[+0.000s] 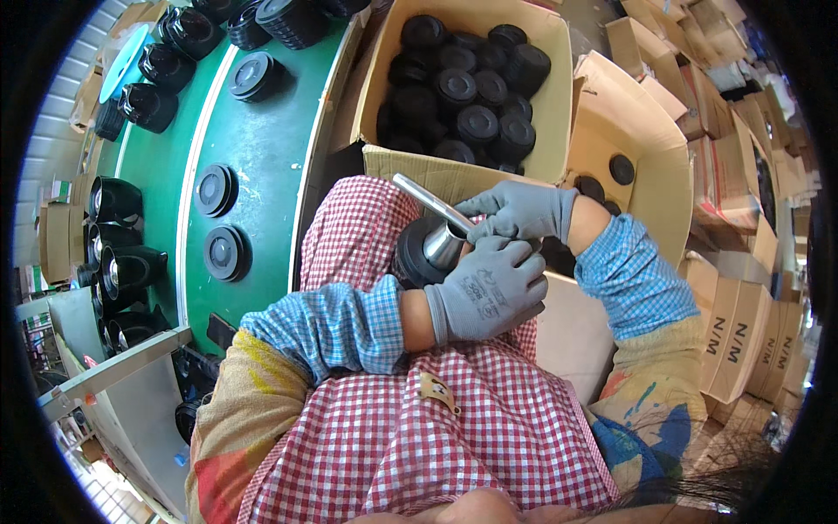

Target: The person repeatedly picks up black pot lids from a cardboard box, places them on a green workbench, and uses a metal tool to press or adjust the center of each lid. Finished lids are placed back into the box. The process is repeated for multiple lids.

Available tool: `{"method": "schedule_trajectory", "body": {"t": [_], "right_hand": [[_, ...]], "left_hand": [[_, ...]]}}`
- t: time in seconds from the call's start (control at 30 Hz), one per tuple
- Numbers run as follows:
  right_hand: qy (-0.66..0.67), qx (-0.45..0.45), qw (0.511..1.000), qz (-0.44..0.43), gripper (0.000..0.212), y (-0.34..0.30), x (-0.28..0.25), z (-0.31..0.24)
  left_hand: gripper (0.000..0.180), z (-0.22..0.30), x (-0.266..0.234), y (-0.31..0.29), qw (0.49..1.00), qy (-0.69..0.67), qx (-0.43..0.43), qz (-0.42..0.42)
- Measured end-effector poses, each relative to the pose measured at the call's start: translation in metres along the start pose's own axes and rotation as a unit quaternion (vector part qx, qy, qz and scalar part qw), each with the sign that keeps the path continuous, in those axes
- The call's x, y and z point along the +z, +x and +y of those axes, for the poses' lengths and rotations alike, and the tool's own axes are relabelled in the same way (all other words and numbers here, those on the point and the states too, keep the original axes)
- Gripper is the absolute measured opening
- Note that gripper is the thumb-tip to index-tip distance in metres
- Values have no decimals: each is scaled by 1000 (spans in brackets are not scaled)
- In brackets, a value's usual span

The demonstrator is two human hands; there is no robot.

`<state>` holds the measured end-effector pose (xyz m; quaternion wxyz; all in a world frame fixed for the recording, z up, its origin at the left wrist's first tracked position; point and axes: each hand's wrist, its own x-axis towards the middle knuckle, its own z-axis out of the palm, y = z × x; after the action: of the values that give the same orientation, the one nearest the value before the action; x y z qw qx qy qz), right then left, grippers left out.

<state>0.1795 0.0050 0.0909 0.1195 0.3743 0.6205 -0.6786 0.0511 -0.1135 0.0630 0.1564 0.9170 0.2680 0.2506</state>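
One metal rod [426,199] juts toward ten o'clock from the right hand [525,212], whose fingers are clenched round its lower end. The left hand [491,290], fingers curled, lies just below; whether they grip the metal cone [443,247] at their nine o'clock, I cannot tell. Black discs [408,259] sit at the cone's eight o'clock; a green worktop [269,131] stretches toward ten.

1. A bare strip of green surface [279,148], right of the round black discs [229,253], leaves passage.
2. Dark pots [133,271] crowd its left side.
3. Ahead of the right hand [524,212], a full carton [559,113] obstructs.
4. The rightward carton [642,122] offers room above its few lids [621,169].
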Motion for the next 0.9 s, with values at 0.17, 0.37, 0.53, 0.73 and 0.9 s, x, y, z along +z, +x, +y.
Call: {"method": "schedule_trajectory", "body": {"t": [0.17, 0.37, 0.53, 0.73, 0.9], "right_hand": [[46, 16, 999, -16, 44, 10, -8, 11], [75, -278, 951, 113, 51, 75, -39, 72], [47, -455, 888, 43, 50, 124, 2, 22], [-119, -503, 816, 260, 20, 113, 2, 49], [-257, -364, 786, 429, 26, 51, 8, 72]], "left_hand": [[28, -6, 12, 4, 999, 46, -7, 17], [27, -18, 7, 9, 996, 2, -49, -69], [22, -21, 8, 10, 995, -38, -68, -66], [18, -42, -5, -6, 987, -133, 82, 26], [22, -80, -38, -47, 894, -416, 132, 104]]}}
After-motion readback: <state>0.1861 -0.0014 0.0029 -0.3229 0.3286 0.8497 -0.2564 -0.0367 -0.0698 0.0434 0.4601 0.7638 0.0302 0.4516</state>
